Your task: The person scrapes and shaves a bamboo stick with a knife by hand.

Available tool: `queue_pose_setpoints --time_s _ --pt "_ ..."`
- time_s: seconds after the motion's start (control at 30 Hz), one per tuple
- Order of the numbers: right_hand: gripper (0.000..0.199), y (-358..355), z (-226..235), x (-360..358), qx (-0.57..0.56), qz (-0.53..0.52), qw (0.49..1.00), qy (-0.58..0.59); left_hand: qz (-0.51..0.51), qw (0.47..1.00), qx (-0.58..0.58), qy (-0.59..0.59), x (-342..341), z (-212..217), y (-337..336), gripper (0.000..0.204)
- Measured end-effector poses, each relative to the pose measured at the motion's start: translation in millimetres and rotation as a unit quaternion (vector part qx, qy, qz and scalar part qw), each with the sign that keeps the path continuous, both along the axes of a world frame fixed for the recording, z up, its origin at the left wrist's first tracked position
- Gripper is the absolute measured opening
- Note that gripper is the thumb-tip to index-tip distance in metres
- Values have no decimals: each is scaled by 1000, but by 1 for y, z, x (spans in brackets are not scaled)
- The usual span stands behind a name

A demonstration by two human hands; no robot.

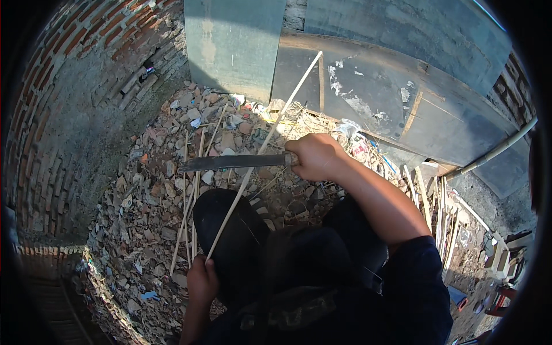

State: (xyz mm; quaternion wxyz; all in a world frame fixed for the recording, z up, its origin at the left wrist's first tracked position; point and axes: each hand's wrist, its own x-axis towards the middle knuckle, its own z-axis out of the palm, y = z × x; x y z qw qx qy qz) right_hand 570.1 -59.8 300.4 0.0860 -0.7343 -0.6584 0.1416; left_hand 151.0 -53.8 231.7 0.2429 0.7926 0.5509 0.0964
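My right hand (315,156) is closed round the handle of a machete (236,163), its dark blade pointing left. The blade lies across a long pale wooden strip (276,122); whether they touch I cannot tell. My left hand (202,280) grips that strip at its lower end, beside my left knee. From there the strip slants up and to the right, its far end in front of a dark board. Several similar thin strips (197,181) lie on the rubble just left of my knee.
Broken brick and stone rubble (152,213) covers the ground. A brick wall (63,132) rises at left; grey-green panels (233,46) and a dark board (368,86) stand ahead. More wooden strips (441,213) lie at right, near a pale pole (494,150). A saw (458,297) is at lower right.
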Motion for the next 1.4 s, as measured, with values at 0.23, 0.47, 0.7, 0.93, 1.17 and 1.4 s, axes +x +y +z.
queue_pose_setpoints --time_s 0.23,0.47,0.7,0.93,1.17,1.4 --pt "32 18 -46 7 -40 -6 999 35 1 994 92 62 4 -21 0 21" --pt "33 18 -28 -16 -97 9 995 -9 -28 988 122 89 5 -14 2 17" --pt "31 24 -53 21 -39 -118 990 68 -23 986 142 81 5 -18 2 16" --pt "31 33 -46 -15 -10 7 999 38 -21 995 66 70 3 -9 4 20" --pt "32 41 -70 8 -56 -66 990 108 -10 994 74 76 7 -13 9 20" --pt "35 48 -64 8 -69 -40 993 88 -10 994 57 93 8 -9 10 21"
